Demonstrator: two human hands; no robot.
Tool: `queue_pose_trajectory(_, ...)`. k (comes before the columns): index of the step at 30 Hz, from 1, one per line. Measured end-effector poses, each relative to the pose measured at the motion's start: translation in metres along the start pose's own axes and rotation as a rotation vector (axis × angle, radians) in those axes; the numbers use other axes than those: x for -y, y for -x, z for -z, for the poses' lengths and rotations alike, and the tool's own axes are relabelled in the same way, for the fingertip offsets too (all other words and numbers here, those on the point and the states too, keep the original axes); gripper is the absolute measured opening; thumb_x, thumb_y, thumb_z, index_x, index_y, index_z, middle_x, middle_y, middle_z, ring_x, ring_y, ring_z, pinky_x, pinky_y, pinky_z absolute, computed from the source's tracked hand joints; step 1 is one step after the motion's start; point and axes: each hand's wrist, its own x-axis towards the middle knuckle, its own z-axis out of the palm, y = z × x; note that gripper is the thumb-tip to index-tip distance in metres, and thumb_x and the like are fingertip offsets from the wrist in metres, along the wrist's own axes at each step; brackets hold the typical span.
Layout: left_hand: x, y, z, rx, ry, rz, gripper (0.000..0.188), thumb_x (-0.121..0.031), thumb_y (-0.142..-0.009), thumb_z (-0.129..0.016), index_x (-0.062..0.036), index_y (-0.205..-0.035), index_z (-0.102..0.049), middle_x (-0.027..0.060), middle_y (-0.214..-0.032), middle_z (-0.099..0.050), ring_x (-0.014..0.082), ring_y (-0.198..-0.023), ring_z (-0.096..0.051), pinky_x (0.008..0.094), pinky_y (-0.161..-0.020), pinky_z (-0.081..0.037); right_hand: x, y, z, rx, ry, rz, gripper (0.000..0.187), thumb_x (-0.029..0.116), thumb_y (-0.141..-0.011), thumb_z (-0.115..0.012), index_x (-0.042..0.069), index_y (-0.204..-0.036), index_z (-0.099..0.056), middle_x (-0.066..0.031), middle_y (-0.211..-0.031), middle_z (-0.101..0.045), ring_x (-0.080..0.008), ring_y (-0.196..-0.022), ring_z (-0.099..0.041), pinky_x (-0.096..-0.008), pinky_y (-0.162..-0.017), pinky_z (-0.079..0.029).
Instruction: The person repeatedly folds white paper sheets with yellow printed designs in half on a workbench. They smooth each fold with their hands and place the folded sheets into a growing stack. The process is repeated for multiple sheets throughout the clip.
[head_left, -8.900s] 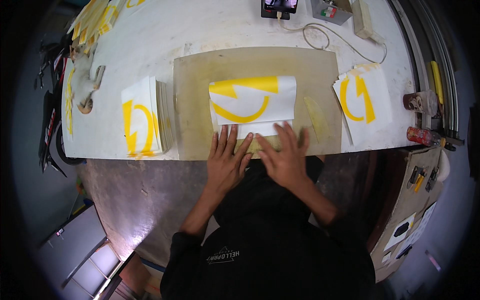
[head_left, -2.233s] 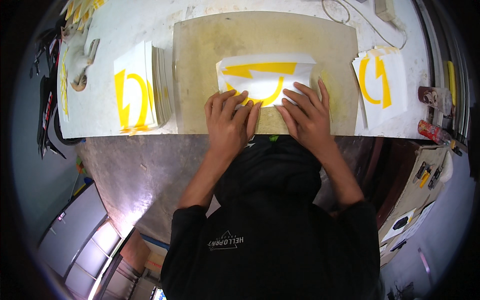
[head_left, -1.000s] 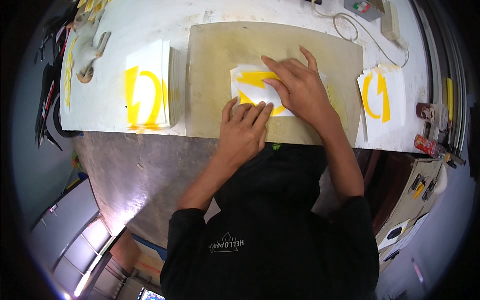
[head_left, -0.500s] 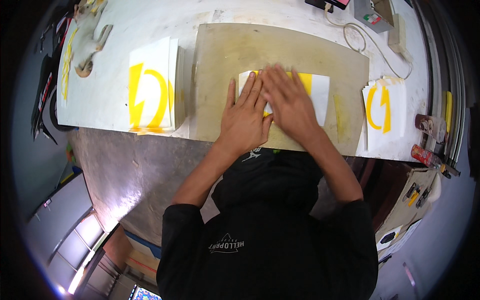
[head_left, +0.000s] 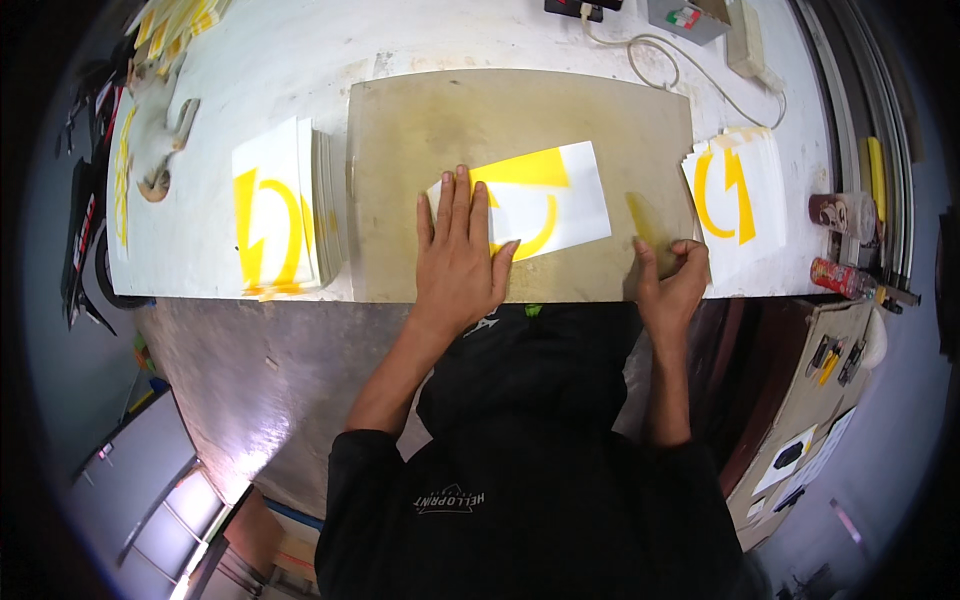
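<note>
A white folded paper piece (head_left: 578, 190) with yellow printed shapes lies tilted on the beige mat (head_left: 420, 110). My left hand (head_left: 452, 255) rests flat on its left end, fingers stretched out. At the mat's right side is a thin, see-through yellowish strip (head_left: 640, 215). My right hand (head_left: 672, 285) is at the strip's near end, with thumb and index finger curved and apart around it. The thumb seems to touch the strip; a firm grip on it does not show.
A thick stack of yellow-printed white pieces (head_left: 285, 210) stands left of the mat, a smaller stack (head_left: 735, 195) right of it. A cat (head_left: 155, 130) lies at the far left. Cable (head_left: 650, 45), grey box (head_left: 690, 18), cup (head_left: 840, 215) and red bottle (head_left: 840, 277) line the back and right.
My right hand has left the paper and moved right to the yellowish strip. The paper has turned to a slant. My left hand stays on it. The whole view has shifted.
</note>
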Motion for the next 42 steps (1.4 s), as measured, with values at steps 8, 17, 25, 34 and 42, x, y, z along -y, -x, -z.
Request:
queue_pose_trajectory(8,-0.001,-0.001,-0.001,0.015,0.038,-0.017,0.084,-0.046,-0.1,-0.06,0.0121,-0.155,-0.033,0.0326,-0.167,-0.024,0.047,-0.157,-0.022,0.0623,-0.125,-0.013,0.056,0.04,-0.044,0.01,-0.296,0.643,0.022,0.002,-0.089,-0.071,-0.002,-0.11,-0.066,-0.0136,-0.088,-0.062,-0.0313,-0.078,-0.059,-0.0433,-0.079,-0.044)
queue_pose_trajectory(17,0.0,-0.001,-0.002,-0.003,0.039,-0.012,0.085,-0.047,-0.097,-0.062,0.0129,-0.153,-0.037,0.0324,-0.165,-0.028,0.0456,-0.157,-0.023,0.062,-0.126,-0.014,0.087,0.005,-0.07,-0.105,-0.13,0.745,0.029,0.005,-0.082,-0.071,0.002,-0.111,-0.068,-0.0075,-0.085,-0.06,-0.0262,-0.085,-0.059,-0.0439,-0.081,-0.042)
queue_pose_trajectory(25,-0.004,0.0,0.001,-0.07,0.06,0.038,0.083,-0.047,-0.094,-0.068,0.0067,-0.152,-0.042,0.0291,-0.164,-0.033,0.0435,-0.154,-0.029,0.0622,-0.124,-0.016,0.057,-0.061,-0.066,-0.31,-0.041,0.51,0.025,0.005,-0.088,-0.073,0.004,-0.113,-0.069,-0.0072,-0.089,-0.066,-0.0253,-0.084,-0.062,-0.0427,-0.085,-0.042)
queue_pose_trajectory(34,-0.004,-0.026,0.038,-0.003,0.348,-0.005,0.066,-0.052,-0.101,-0.058,0.0004,-0.14,-0.059,0.0233,-0.147,-0.054,0.0374,-0.136,-0.049,0.0552,-0.119,-0.027,0.066,-0.046,-0.044,-0.129,-0.23,0.712,0.022,-0.004,-0.082,-0.075,0.005,-0.102,-0.069,-0.0062,-0.092,-0.069,-0.026,-0.088,-0.064,-0.0414,-0.089,-0.042)
queue_pose_trajectory(42,0.041,-0.105,0.031,0.469,0.777,-0.158,0.062,-0.048,-0.114,-0.026,-0.0088,-0.14,-0.066,0.0106,-0.147,-0.062,0.0287,-0.153,-0.036,0.0529,-0.13,0.002,0.091,-0.007,-0.06,0.303,-0.208,1.106,0.022,0.005,-0.071,-0.069,0.01,-0.093,-0.068,-0.0028,-0.097,-0.068,-0.0233,-0.092,-0.061,-0.0492,-0.095,-0.043)
